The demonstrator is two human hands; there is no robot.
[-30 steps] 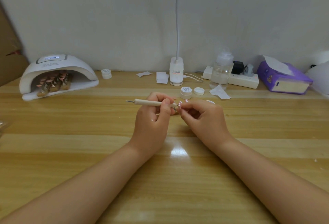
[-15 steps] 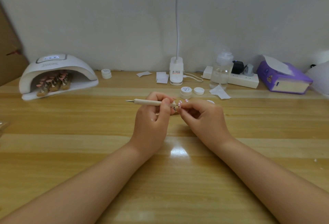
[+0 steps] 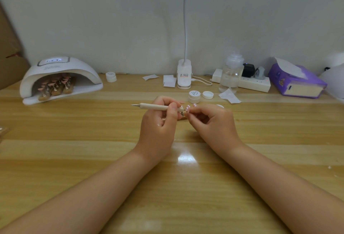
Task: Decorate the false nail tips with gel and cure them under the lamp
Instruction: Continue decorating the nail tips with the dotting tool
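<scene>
Left fingers [image 3: 174, 110] curled round dotting pen [image 3: 158, 106], right hand [image 3: 212, 122] apparently pinching nail tip [image 3: 187, 110], gel pot [image 3: 194, 96] lidless.

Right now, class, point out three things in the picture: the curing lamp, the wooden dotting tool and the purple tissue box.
curing lamp [image 3: 61, 70]: head view, on its white domed top.
wooden dotting tool [image 3: 154, 106]: head view, mid-shaft, left of the gripping fingers.
purple tissue box [image 3: 299, 82]: head view, on its purple top face.

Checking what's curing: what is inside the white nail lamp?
Inside the nail lamp stand pink nail tips on small holders. The dome hides how many there are.
</scene>
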